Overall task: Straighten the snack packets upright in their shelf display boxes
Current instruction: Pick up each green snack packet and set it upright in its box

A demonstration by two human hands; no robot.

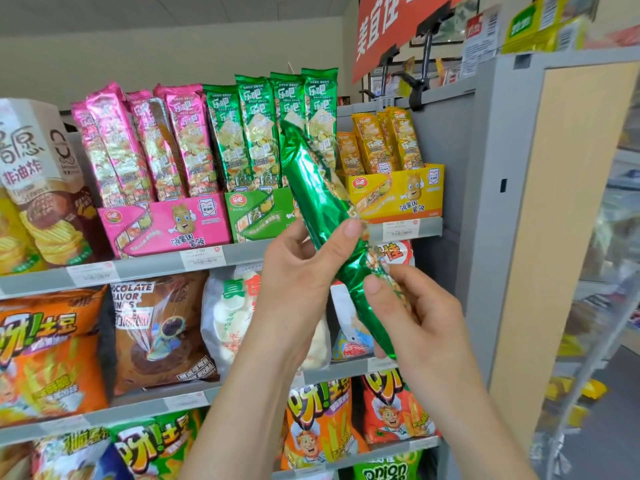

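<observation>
In the middle of the frame, both hands hold one green packet. It leans with its top toward the upper left, in front of the green display box. The left hand has its grip closed around the packet's middle. The right hand pinches the lower end. Other green packets stand upright in the box.

green snack packet held tilted, top end leaning left, in front of the top shelf. left hand grips its middle, right hand pinches the lower part. behind it, green display box with upright green packets; pink display box to its left, yellow display box to its right. orange chip bag on the shelf below.
</observation>
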